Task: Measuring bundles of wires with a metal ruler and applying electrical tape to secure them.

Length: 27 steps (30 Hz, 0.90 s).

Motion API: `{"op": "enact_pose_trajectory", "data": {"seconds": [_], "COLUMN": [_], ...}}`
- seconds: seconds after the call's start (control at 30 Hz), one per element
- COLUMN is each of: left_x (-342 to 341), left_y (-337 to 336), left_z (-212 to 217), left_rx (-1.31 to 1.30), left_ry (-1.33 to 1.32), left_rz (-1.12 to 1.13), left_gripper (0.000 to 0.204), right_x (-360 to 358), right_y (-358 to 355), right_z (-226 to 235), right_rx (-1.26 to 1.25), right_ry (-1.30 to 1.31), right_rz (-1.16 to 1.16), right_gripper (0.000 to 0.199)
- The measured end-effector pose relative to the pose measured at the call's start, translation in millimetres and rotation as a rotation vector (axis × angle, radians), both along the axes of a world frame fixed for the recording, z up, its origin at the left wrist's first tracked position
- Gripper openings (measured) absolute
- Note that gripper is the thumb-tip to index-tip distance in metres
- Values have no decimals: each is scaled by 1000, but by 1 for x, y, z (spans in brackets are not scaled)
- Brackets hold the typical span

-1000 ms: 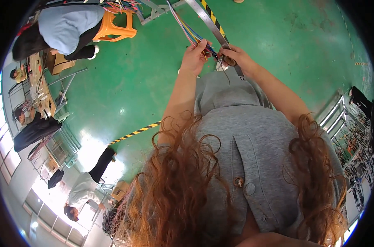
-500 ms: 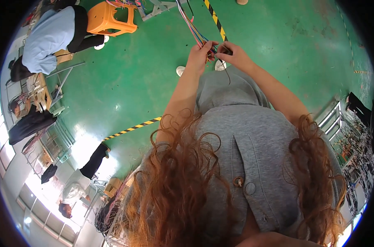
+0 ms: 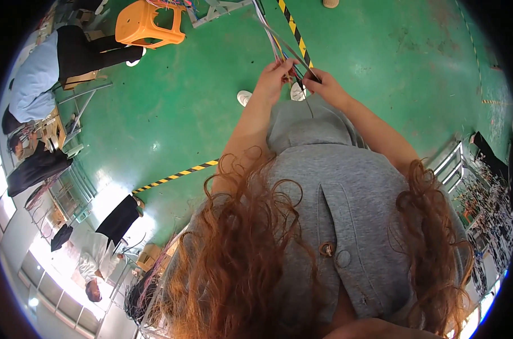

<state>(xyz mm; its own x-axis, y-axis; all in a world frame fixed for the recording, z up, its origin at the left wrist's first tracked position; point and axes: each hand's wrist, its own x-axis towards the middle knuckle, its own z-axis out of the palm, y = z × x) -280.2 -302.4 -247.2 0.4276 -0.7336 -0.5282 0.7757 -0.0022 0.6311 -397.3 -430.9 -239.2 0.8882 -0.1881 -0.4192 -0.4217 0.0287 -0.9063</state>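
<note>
My left hand is closed round a bundle of thin coloured wires, pale, yellow and blue among them, which runs up out of the top of the view. Just to the right, the fingers of my right hand pinch a dark, thin strand. This strand stretches in a slanting line up and left, crossing the wires; whether it is a wire or a strip of tape I cannot make out. Between the hands a thin dark end hangs down toward my grey clothing. The fingertips of both hands are partly hidden.
An orange plastic stool stands at the upper left, beside a grey metal frame. A person in light blue bends over at the left; another person is at the lower left. Racks with hanging wires stand at the right.
My right hand has moved slightly down and right, and the dark strand now stretches up and left from it. The left hand stays on the wires. The person in light blue has shifted left.
</note>
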Motion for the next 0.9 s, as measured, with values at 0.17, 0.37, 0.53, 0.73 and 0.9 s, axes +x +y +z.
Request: {"op": "enact_pose_trajectory", "data": {"seconds": [0.17,0.37,0.53,0.73,0.9], "left_x": [-21,-65,-66,-75,-79], "left_y": [5,19,31,63,50], "left_z": [16,21,0,9,34], "left_rx": [743,512,435,396,503], "left_ry": [-1467,-851,-808,-778,-877], "left_rz": [317,-22,-18,17,65], "left_gripper": [21,21,19,13,10], "right_x": [-16,-23,-31,-40,34], "right_y": [9,22,39,55,-10], "right_z": [7,-6,-3,25,71], "right_rx": [335,518,513,261,95], "right_ry": [131,143,104,94,-233], "right_rz": [-54,-96,-208,-268,-379], "right_gripper": [9,9,8,17,30]}}
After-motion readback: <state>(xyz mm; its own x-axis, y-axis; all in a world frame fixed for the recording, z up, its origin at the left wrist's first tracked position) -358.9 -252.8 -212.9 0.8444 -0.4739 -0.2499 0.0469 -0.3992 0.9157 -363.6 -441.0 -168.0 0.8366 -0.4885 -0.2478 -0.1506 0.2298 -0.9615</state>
